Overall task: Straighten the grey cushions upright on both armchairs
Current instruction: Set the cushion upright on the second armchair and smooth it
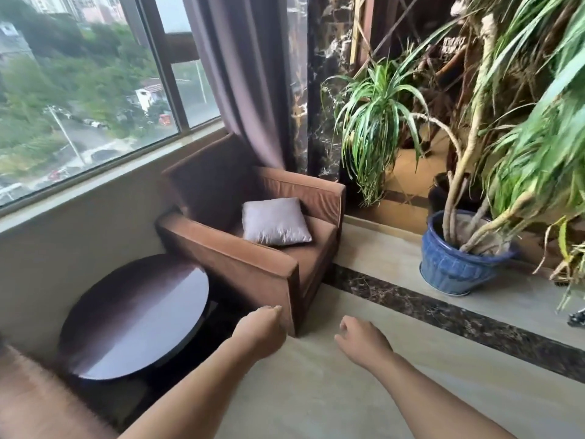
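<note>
Armchairs: one brown armchair point(253, 229) stood fully in view; a brown edge at the bottom left could not be told for certain.
Grey cushions: one grey cushion point(274, 221) lay on the seat.
Round tables: one dark round table point(136, 315).
Blue pots: one blue pot point(456, 267).
Plants: one tall plant point(493, 122) rose from that pot; a second leafy plant point(376, 118) stood behind.
Curtains: one purple curtain point(247, 68).
Hands: two, the left hand point(262, 327) and the right hand point(361, 340).

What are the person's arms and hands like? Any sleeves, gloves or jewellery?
Both forearms are bare as far as the frame shows: no sleeves reach them. The left hand and right hand wear no gloves, and no watch, bracelet or ring shows. The picture is slightly blurred, so small details could be missed.
</note>
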